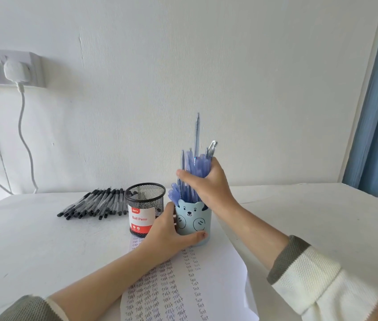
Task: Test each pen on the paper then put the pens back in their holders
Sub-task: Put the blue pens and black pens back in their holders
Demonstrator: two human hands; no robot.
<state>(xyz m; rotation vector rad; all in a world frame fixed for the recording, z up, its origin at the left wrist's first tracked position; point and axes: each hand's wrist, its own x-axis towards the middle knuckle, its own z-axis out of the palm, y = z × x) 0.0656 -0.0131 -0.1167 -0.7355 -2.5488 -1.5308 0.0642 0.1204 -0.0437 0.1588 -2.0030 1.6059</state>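
- Right hand [208,181] grips a bunch of blue pens [193,165], blurred, seemingly half inside the bear holder [193,222]
- Left hand [171,230] clasps that holder, standing on the written paper [183,286]

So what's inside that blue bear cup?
A bunch of blue pens, gripped by the right hand; the left hand holds the bear cup. The cup's wall hides their lower ends.

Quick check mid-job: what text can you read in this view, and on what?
"Ball Pens": label on the black mesh holder.
"Test": handwritten in repeated columns on the paper.
Red logo above "Ball Pens" and small icons below: too blurred to read.
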